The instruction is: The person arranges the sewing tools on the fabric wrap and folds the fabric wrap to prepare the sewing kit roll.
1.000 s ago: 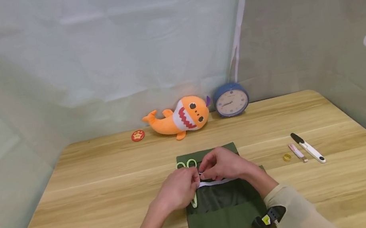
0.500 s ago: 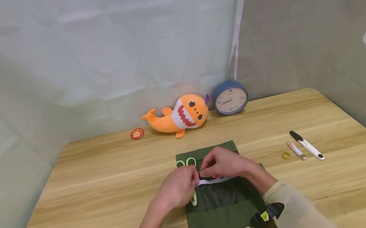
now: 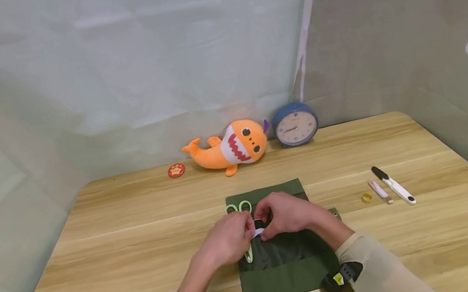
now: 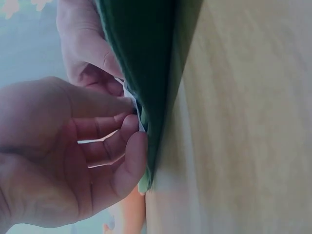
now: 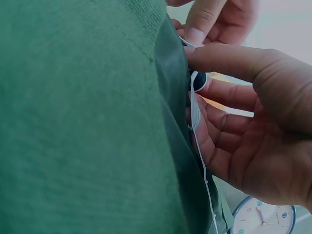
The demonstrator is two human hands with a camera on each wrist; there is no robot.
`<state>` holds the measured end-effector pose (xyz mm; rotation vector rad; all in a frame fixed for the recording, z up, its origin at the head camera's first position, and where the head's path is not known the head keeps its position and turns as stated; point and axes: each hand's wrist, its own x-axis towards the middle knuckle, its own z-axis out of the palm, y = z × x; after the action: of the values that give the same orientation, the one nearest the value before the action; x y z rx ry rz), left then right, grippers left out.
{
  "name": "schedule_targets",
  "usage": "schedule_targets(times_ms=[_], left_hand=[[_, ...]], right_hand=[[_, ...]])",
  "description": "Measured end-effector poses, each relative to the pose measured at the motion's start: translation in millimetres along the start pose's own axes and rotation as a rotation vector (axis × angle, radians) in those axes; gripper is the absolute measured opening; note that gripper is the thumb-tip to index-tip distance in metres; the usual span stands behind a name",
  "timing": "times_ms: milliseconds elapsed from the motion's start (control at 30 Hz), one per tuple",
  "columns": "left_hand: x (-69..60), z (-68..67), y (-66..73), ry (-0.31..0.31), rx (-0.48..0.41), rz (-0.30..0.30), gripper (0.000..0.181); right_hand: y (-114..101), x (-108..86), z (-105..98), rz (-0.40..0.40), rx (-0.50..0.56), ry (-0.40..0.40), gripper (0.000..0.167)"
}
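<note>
A dark green fabric pouch [image 3: 284,282] lies unfolded on the table, with a white elastic band [image 5: 196,114] across it. My left hand [image 3: 228,240] pinches the elastic near the scissors [image 3: 245,206], whose pale green handles stick out above the band and tip below it. Between thumb and fingers, my right hand [image 3: 289,213] holds a small black thread spool [image 3: 258,224] with a white rim. The spool sits at the band, partly behind it in the right wrist view [image 5: 200,81]. Fingers hide part of both in the left wrist view.
To the right lie a yellow ring [image 3: 366,198], a small pink-and-white item [image 3: 380,192] and a slim black-and-white tool [image 3: 394,185]. Along the back are a red round badge [image 3: 176,170], an orange plush shark [image 3: 227,149] and a blue clock [image 3: 295,125].
My right hand has shifted slightly, and its thumb has come lower, toward the elastic. The black spool now shows between the hands at the band. My left hand stays nearly in place.
</note>
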<state>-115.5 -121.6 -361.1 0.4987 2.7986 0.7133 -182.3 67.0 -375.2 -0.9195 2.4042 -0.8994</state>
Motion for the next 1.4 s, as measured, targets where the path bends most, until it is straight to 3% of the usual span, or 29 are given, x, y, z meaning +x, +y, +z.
schedule_targets(times_ms=[333, 833, 1400], left_hand=[[0.5, -1.6, -0.4, -0.033, -0.023, -0.029, 0.025], [1.1, 1.3, -0.2, -0.012, 0.010, -0.016, 0.020], [0.1, 0.0, 2.0, -0.008, 0.029, -0.013, 0.019]], right_hand=[[0.0, -0.4, 3.8, 0.009, -0.046, 0.017, 0.020], [1.3, -6.9, 3.6, -0.057, -0.007, -0.027, 0.019], [2.4, -7.2, 2.8, -0.049, 0.002, -0.025, 0.020]])
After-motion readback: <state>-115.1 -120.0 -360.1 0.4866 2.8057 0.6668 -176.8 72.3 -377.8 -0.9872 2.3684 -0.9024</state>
